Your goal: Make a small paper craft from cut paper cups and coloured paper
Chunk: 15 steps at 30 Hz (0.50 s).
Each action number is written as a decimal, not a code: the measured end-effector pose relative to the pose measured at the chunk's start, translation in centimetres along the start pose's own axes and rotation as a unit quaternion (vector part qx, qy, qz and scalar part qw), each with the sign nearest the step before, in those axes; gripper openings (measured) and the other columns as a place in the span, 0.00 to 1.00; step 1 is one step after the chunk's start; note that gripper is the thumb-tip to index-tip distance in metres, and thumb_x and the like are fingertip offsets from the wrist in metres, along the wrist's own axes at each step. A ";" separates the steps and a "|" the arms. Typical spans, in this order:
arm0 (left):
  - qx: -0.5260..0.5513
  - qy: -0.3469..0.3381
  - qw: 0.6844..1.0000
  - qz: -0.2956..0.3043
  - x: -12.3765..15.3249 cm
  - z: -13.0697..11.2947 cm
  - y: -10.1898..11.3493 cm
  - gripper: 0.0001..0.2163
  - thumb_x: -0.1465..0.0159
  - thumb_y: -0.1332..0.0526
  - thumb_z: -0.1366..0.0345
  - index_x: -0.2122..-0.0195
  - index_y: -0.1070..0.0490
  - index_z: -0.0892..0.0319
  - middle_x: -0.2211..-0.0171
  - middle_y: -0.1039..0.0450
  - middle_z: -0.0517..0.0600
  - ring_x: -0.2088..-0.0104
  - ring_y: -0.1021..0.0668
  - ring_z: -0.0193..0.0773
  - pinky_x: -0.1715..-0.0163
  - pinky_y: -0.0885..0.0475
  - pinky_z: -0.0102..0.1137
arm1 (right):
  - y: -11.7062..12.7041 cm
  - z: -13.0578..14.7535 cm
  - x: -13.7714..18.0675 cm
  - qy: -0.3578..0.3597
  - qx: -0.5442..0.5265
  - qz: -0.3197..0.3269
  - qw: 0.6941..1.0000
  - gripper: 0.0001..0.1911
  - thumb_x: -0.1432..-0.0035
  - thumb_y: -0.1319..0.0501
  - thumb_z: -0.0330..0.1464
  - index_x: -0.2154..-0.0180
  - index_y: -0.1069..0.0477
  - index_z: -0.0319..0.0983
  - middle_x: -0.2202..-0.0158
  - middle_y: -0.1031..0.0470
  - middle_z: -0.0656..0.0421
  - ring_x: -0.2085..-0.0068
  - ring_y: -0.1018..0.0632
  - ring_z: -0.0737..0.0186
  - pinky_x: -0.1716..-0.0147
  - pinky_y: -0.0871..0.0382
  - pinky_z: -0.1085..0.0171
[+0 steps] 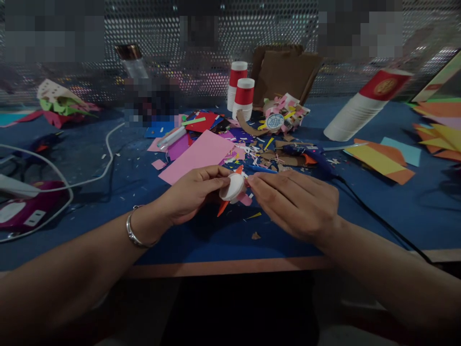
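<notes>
White disc clamped in my left fingers, my right fingertips at its rim

My left hand (pixel 201 192) has its thumb and fingers clamped on a small white round piece (pixel 236 186), held up above the blue table (pixel 173 252). An orange paper strip (pixel 223 207) sticks out above and below the piece, and a pink tab (pixel 246 199) pokes from its lower right, toward my right fingers. The fingers of my right hand (pixel 300 199) are bunched together, tips right at the rim; I cannot tell whether they pinch anything.

Just beyond my left fingers lies a large pink sheet (pixel 201 154). Ahead of both sets of fingertips spread small paper scraps (pixel 252 156), with two upside-down cup stacks (pixel 243 98) farther off. Beyond my right knuckles rests a dark blue glue gun (pixel 319 158), its black cable (pixel 378 215) running past my right wrist. Farther right of those fingers are orange and yellow papers (pixel 382 161) and a tilted cup stack (pixel 365 108).
</notes>
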<state>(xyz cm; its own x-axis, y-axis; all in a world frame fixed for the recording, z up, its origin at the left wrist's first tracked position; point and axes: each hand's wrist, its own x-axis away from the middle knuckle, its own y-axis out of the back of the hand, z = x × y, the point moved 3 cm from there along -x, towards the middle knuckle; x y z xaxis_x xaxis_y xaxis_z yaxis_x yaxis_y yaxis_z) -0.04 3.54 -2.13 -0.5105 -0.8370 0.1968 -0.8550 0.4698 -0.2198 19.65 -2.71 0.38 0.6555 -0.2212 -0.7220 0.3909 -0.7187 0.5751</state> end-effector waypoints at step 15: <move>0.007 -0.012 1.000 0.005 0.0 0.2 0.0 0.04 0.36 0.32 0.67 0.63 0.22 0.62 0.69 0.23 0.47 0.71 0.23 0.29 0.69 0.28 0.24 | 0.4 0.1 -0.2 0.003 -0.023 -0.003 1.000 0.19 0.42 0.28 0.22 0.48 0.22 0.27 0.56 0.14 0.45 0.61 0.13 0.50 0.64 0.19 0.56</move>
<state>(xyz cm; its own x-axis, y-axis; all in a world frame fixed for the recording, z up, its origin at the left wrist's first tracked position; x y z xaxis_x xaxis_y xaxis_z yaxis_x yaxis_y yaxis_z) 0.00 3.49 -2.32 -0.5163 -0.8389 0.1724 -0.8485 0.4739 -0.2354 19.58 -3.00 0.67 0.6566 -0.2138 -0.7233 0.4240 -0.6885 0.5884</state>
